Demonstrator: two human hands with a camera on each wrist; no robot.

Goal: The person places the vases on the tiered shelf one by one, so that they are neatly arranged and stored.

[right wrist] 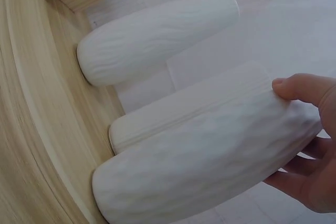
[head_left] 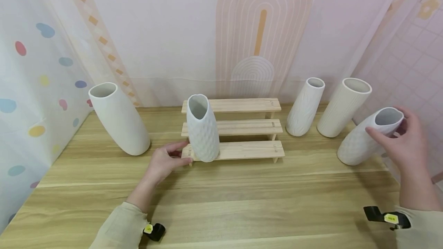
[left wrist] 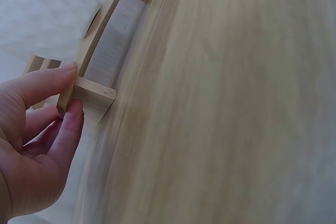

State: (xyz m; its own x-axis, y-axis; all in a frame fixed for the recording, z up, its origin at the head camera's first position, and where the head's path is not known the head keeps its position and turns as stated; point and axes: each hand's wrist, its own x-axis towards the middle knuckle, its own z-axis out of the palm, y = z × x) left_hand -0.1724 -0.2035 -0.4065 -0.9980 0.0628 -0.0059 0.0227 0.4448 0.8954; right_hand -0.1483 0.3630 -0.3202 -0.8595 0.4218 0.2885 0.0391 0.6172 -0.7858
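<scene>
My left hand [head_left: 167,163] pinches the left end of the lowest step of a three-tier wooden display stand [head_left: 247,150], thumb above and fingers below in the left wrist view. On that step, near its left end, stands a white vase [head_left: 204,137] with a dimpled surface and a pointed, wavy mouth. Over at the right, my right hand [head_left: 405,141] grips another dimpled white vase [head_left: 360,141] near its rim. In the right wrist view the thumb lies on the near side of this vase [right wrist: 205,161], with the other fingers round the far side.
A smooth white vase [head_left: 121,120] stands left of the stand. Between the stand and my right hand are a slim leaf-textured vase [head_left: 304,108] and a ribbed cream vase [head_left: 342,108]. Patterned curtains [head_left: 155,30] hang behind the wooden table [head_left: 242,203].
</scene>
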